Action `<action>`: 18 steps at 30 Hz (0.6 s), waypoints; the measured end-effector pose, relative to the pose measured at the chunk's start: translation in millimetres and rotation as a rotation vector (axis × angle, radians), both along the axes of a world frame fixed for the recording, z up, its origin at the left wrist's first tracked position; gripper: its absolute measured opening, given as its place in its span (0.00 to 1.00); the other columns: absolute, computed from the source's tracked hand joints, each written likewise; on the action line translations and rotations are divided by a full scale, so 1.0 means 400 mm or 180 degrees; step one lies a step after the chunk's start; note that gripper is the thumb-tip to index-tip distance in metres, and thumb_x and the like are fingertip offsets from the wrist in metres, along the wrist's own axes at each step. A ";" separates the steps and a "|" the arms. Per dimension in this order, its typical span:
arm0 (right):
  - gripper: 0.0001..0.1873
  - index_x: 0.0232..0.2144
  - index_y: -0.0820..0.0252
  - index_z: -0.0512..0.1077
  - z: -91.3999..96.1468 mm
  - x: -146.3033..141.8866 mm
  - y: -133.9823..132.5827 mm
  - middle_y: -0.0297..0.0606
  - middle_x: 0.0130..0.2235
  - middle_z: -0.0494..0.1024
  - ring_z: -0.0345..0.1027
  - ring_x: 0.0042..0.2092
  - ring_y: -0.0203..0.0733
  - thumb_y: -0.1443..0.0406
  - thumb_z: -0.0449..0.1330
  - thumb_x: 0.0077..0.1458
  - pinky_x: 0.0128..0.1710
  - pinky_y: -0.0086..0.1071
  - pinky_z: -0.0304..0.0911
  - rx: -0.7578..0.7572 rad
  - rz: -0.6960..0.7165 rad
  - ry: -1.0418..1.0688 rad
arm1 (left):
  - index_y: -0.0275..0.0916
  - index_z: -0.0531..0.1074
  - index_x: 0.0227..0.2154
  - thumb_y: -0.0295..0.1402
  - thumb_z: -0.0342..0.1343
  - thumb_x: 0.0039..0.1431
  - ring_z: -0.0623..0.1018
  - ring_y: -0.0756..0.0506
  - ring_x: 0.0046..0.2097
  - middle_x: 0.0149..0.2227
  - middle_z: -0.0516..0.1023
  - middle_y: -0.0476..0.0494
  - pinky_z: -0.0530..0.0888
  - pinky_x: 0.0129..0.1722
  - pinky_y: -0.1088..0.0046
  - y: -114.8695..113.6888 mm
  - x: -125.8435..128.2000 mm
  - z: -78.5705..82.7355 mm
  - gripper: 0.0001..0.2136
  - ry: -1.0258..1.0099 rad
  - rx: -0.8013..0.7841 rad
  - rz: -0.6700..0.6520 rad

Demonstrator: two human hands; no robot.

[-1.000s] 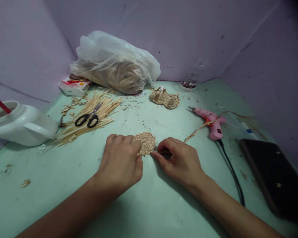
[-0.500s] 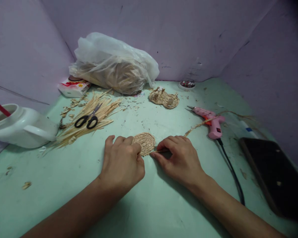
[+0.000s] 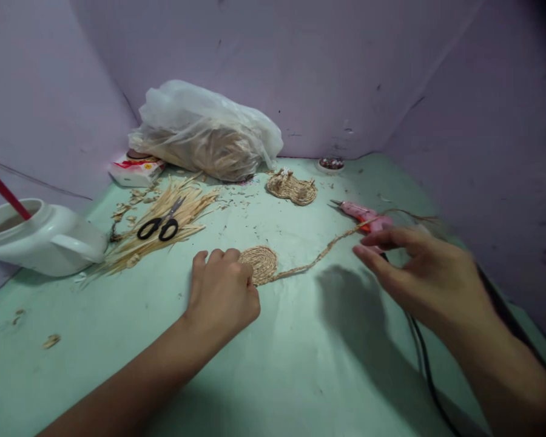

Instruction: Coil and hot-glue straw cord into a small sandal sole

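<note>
A flat round coil of braided straw (image 3: 260,262) lies on the pale green table. My left hand (image 3: 225,288) is closed on the coil's left side, its fingertips hidden behind the knuckles. From the coil a loose tail of straw braid (image 3: 316,261) runs right and away, passing over a pink glue gun (image 3: 361,213). My right hand (image 3: 418,267) hovers above the table beside the glue gun's handle. Its thumb and fingers are apart with nothing between them, and it covers part of the handle and cord.
Black-handled scissors (image 3: 161,226) lie on loose straw strips (image 3: 193,206). A white pot (image 3: 68,240) stands left. At the back are a plastic bag (image 3: 209,130), a small box (image 3: 136,173), a figure-eight woven piece (image 3: 293,187) and a dish of beads (image 3: 330,165). A black cord (image 3: 425,358) trails right.
My right hand has let go of the braid by the coil and moved right and up towards the glue gun. My left hand stays on the coil. The view has shifted slightly.
</note>
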State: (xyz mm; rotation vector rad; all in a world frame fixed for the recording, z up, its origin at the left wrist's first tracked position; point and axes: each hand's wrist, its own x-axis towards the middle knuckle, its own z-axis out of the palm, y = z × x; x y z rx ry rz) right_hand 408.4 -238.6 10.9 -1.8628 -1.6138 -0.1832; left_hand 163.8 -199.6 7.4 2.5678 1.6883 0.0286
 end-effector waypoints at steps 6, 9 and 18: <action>0.14 0.30 0.57 0.74 -0.006 0.093 -0.056 0.47 0.28 0.79 0.71 0.28 0.52 0.53 0.60 0.50 0.21 0.38 0.55 -0.1621 -0.0812 -0.0362 | 0.39 0.75 0.21 0.27 0.48 0.50 0.74 0.38 0.40 0.37 0.78 0.39 0.66 0.42 0.55 0.002 -0.014 0.000 0.10 -0.0111 0.0095 -0.0144; 0.13 0.29 0.56 0.73 -0.023 0.067 -0.057 0.47 0.28 0.79 0.70 0.26 0.53 0.53 0.60 0.50 0.19 0.38 0.54 -0.1404 -0.0815 -0.0452 | 0.39 0.74 0.21 0.27 0.48 0.50 0.74 0.38 0.39 0.37 0.78 0.40 0.67 0.41 0.56 -0.001 -0.017 -0.002 0.10 -0.0128 0.0111 -0.0122; 0.15 0.46 0.61 0.70 -0.039 -0.079 0.034 0.44 0.43 0.79 0.66 0.54 0.54 0.69 0.51 0.57 0.57 0.61 0.45 -0.1052 0.1810 -0.0912 | 0.39 0.74 0.21 0.27 0.48 0.50 0.73 0.39 0.38 0.35 0.77 0.41 0.66 0.40 0.56 -0.002 -0.019 -0.004 0.10 -0.0243 0.0110 -0.0134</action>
